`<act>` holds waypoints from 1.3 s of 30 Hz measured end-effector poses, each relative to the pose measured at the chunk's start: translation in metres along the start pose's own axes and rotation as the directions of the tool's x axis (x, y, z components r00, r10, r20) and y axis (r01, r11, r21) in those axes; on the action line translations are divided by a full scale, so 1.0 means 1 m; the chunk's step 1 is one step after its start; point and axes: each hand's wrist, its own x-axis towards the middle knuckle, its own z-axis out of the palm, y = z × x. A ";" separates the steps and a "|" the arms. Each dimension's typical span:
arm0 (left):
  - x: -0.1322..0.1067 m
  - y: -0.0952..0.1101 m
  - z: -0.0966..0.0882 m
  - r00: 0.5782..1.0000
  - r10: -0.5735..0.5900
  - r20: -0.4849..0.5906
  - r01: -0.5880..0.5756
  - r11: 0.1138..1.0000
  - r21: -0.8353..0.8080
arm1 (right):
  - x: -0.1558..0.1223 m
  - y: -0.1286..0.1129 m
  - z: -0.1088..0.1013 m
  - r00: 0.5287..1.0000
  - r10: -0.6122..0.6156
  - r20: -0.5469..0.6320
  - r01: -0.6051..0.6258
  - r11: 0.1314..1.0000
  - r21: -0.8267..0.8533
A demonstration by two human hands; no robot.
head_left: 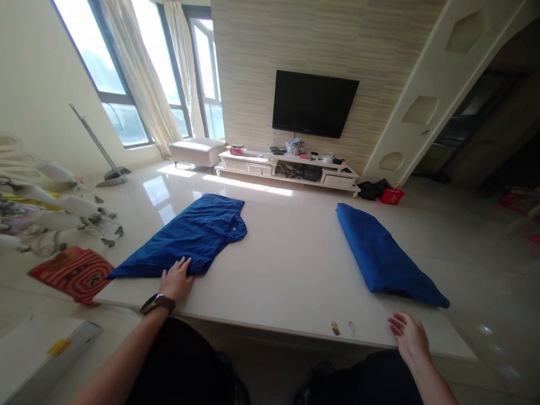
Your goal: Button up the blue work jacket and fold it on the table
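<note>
From the head view, here was the left hand [175,280], down on the near edge of a blue shirt [185,233], fingers reaching forward and slightly apart over the cloth. It was an open hand, laid on the fabric, with no pinch to be seen; a watch [157,304] circled that wrist. And the shirt itself? Spread on the left part of the white table [287,270], wrinkled across its body, its collar pointing to the middle of the tabletop, a small pale label showing just inside.

Over to the right hand [408,337]! It was at the near right corner, fingers loosely curled, nothing in its grasp, just short of a folded blue cloth [386,253] and clear of it; whether it touched the tabletop, one could not tell. That cloth lay in a long, thick bundle along the right side of the table, well apart from the shirt.

Between the two hands, close to the near edge, sat a little yellow-and-blue sticker [334,328]. Off the left end, a red patterned bag [73,273] was right by the shirt's near corner. Across the floor, a black television [314,104] hung above a low white cabinet [253,166].
</note>
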 end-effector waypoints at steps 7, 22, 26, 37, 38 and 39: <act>0.024 0.072 -0.022 0.983 -0.010 0.185 0.050 0.976 -0.211 | -0.054 -0.020 -0.009 0.979 -0.024 0.202 0.063 0.979 -0.191; -0.150 0.310 0.001 0.343 0.889 0.303 0.093 0.289 -0.953 | -0.123 -0.025 0.145 0.743 -0.112 0.660 0.508 0.737 -0.446; -0.123 0.253 -0.031 0.607 0.756 0.247 -0.129 0.400 -0.908 | -0.127 -0.028 0.133 0.774 -0.114 0.623 0.499 0.716 -0.489; -0.104 0.212 -0.110 0.503 0.863 -0.042 -0.798 0.446 -0.405 | -0.228 -0.146 0.024 -0.153 0.048 0.987 0.273 0.962 -0.004; -0.106 0.212 -0.110 0.482 0.876 0.029 -0.803 0.454 -0.387 | -0.227 -0.148 0.015 -0.107 0.054 0.993 0.270 0.963 -0.023; -0.107 0.211 -0.109 0.471 0.876 0.103 -0.795 0.472 -0.380 | -0.225 -0.150 0.006 -0.032 0.061 0.998 0.270 0.962 -0.050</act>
